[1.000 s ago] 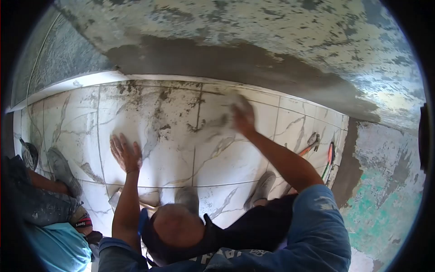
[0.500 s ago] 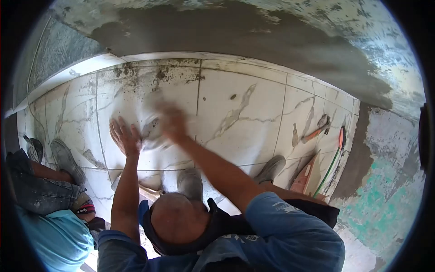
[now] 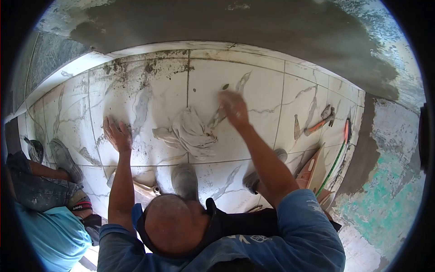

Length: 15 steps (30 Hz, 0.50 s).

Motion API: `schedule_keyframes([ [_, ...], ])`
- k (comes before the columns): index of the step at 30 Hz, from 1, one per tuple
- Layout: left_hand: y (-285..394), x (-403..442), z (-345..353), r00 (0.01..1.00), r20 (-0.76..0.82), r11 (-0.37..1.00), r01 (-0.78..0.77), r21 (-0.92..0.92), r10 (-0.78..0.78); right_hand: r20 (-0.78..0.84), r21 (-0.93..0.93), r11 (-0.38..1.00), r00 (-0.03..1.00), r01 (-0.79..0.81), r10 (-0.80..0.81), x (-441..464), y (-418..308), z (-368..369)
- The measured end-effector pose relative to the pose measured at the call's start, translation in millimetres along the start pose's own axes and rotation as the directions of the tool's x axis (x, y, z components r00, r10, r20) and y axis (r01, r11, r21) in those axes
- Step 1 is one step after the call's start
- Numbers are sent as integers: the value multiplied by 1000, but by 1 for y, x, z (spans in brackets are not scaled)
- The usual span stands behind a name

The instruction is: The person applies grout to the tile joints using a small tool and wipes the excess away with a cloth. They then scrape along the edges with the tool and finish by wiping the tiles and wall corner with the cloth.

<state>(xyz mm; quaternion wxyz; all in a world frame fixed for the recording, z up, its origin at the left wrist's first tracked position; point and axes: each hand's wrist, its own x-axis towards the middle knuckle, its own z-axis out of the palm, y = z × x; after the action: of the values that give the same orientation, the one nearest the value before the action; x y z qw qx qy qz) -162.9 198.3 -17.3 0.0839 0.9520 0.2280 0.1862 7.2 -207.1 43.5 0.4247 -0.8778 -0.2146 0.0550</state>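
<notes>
My left hand (image 3: 118, 135) lies flat on the marbled white floor tiles (image 3: 244, 149), its fingers spread. A crumpled, dirty white cloth (image 3: 192, 131) rests on the tiles between my two hands. To the right of it is my right hand (image 3: 234, 109), low over a tile and just below a small dark crumb (image 3: 225, 86). Its fingers are blurred, and whether they hold anything does not show. Dark dirt (image 3: 156, 67) is scattered over the tiles toward the wall.
A hammer (image 3: 320, 124), a trowel-like tool (image 3: 309, 167) and a red-and-green tool (image 3: 347, 131) lie on the right. Another person's shoe (image 3: 63, 156) and leg are at the left. A partly plastered wall (image 3: 226, 22) borders the floor. A cable runs down the far left.
My right hand, with the blurred cloth under it, swept left, then moved right without the cloth. The cloth now lies still. My left hand stays pressed on the floor. The view has shifted.
</notes>
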Motion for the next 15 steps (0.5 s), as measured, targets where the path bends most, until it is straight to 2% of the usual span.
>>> schedule_keyframes([
  [1, 0, 1, 1, 1000, 9, 1000, 12, 16, -12, -53, -255, 966, 998, 32, -47, 19, 9, -10],
  [2, 1, 3, 2, 1000, 14, 999, 24, 32, -24, -53, -249, 968, 997, 33, -47, 27, 20, -15],
  [4, 4, 5, 2, 999, 17, 998, 31, 47, -32, 108, -325, 934, 987, 151, -122, 41, 35, -20],
  [8, 5, 4, 1, 998, 44, 996, 36, 81, -39, 106, -336, 916, 975, 219, -194, 52, 48, -13],
  [10, 6, 5, 2, 999, 39, 997, 28, 74, -31, -32, -317, 947, 998, 45, -58, 69, 48, -1],
  [11, 5, 5, 1, 999, 32, 997, 30, 69, -33, -32, -312, 949, 998, 49, -63, 71, 46, 1],
  [13, 4, 6, -1, 999, 33, 997, 38, 74, -40, -70, -347, 936, 997, -57, 35, 65, 40, 6],
  [15, 6, 3, -1, 998, 46, 997, 39, 65, -42, 11, -243, 954, 984, 173, -176, 31, 51, 41],
])
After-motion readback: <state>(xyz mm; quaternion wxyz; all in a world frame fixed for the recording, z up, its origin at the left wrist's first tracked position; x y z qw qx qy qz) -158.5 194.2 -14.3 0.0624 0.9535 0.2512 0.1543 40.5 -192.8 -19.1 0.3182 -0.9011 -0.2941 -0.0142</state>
